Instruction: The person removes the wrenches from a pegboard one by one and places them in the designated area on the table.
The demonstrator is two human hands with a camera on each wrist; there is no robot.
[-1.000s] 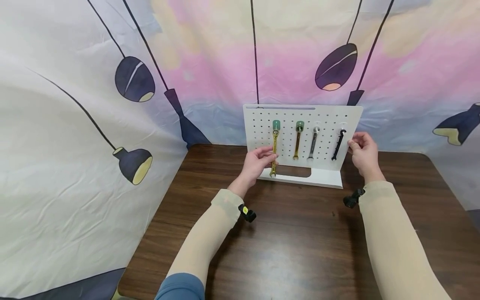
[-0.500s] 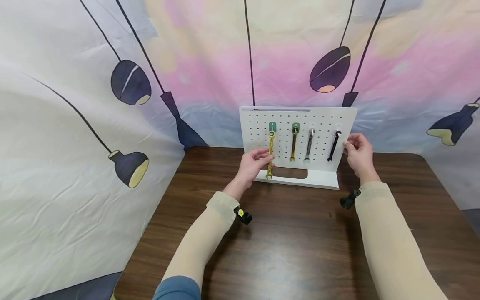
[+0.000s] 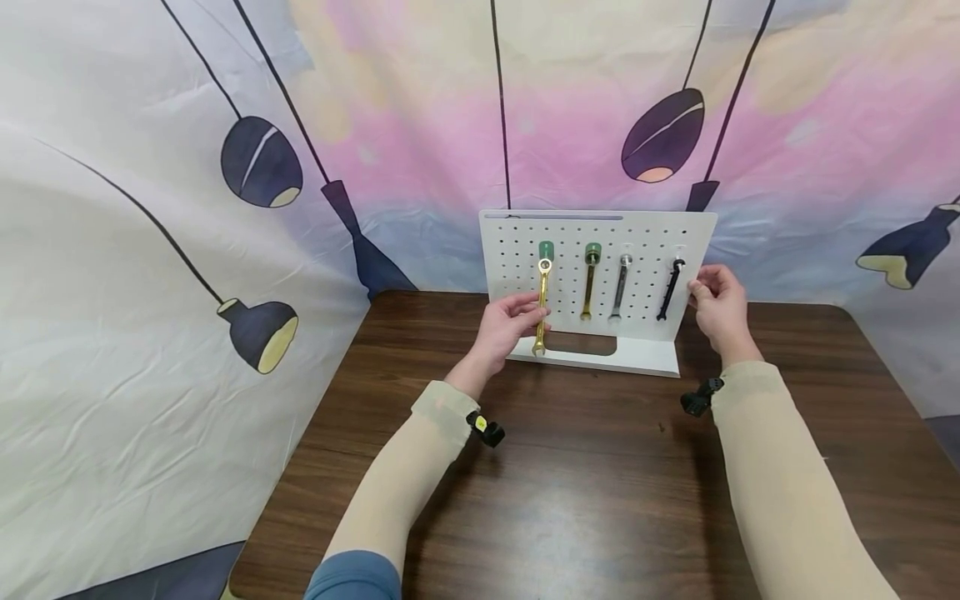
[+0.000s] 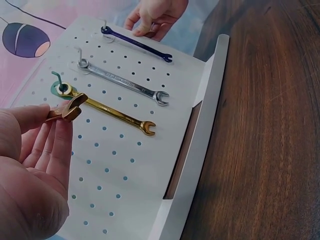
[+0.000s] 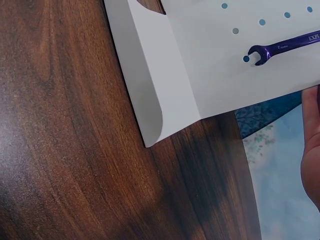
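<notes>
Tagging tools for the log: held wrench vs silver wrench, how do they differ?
The held wrench is gold; the silver wrench is silvery-grey. The left hand pinches the held wrench; the silver wrench hangs on the pegboard, untouched. Both have a ring end and an open end.

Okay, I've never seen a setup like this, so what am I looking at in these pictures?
No machine here: a person works with their bare left hand and right hand. The wide picture comes from a head-worn camera; the two close ones come from the wrist cameras. On the wood-grain table stands a white pegboard. Hanging there are a gold wrench, a silver wrench and a dark purple wrench. The left hand pinches another gold combination wrench; the right hand grips the pegboard's edge.
</notes>
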